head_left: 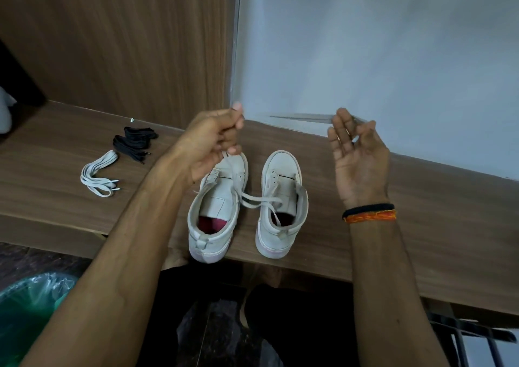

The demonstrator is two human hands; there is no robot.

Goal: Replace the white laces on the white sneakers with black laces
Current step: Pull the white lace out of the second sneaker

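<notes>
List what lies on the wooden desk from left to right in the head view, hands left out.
White lace bundle → black lace bundle → left sneaker → right sneaker, with a loose white lace draped between the two sneakers.

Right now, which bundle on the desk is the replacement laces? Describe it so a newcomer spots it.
On the wooden desk, look left of the two white sneakers. Two bundles lie there; the black laces are the one nearer the wooden wall, dark and folded, unlike the white laces nearer the desk's front edge.

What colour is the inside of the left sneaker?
Pinkish red insole, seen in the head view.
</notes>
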